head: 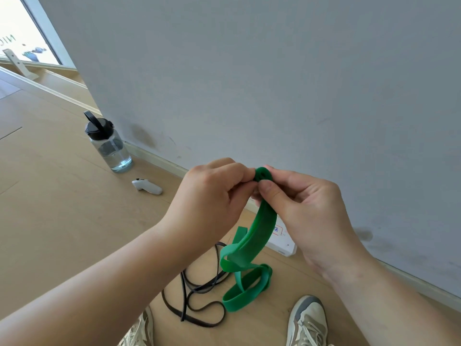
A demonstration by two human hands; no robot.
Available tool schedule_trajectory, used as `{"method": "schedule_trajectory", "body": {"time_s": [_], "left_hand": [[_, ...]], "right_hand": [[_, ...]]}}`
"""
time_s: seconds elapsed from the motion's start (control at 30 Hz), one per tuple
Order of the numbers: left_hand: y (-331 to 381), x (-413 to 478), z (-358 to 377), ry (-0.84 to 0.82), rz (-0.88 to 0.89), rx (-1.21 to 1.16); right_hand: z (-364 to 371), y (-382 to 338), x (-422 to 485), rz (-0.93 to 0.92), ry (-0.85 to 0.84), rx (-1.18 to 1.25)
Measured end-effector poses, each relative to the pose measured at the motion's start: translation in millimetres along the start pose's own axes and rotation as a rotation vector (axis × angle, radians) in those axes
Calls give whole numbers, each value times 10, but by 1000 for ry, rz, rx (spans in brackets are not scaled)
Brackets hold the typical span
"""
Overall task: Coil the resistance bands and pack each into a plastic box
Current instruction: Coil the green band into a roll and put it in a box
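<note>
Left hand (212, 196) and right hand (299, 203) each grip tight on the green band's (264, 228) rolled top end; the rest dangles.

band (264, 231): solid green
thin band (185, 293): black
floor (62, 221): light tan wood grain
wall (274, 71): plain pale grey, dark smudges
bottle (109, 143): clear, black lid
remote (147, 187): white
shoes (308, 320): cream with grey panels
box (282, 237): white, red-and-blue label
</note>
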State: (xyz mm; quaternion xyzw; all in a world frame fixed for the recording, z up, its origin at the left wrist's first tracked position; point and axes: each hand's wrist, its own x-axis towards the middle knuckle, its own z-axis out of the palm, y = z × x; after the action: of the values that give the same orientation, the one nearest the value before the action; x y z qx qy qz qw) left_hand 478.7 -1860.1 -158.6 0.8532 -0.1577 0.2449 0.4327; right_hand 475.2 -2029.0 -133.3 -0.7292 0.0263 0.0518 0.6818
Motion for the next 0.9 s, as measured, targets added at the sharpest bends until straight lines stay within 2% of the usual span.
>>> {"method": "schedule_trajectory", "body": {"time_s": [0.17,0.33,0.63,0.73,0.9], "left_hand": [[23,1,-23,-5,14,-16],[28,-3,-3,-114,38,15],[43,0,-55,-205,237,197],[43,13,-36,-194,203,178],[66,32,-44,-129,132,158]], "right_hand": [[-32,-24,9,16,-27,1],[-102,-49,80,-7,-10,-103],[-110,-57,77,-17,-97,-296],[-113,-93,72,33,-139,-183],[-155,-113,82,98,-106,125]]}}
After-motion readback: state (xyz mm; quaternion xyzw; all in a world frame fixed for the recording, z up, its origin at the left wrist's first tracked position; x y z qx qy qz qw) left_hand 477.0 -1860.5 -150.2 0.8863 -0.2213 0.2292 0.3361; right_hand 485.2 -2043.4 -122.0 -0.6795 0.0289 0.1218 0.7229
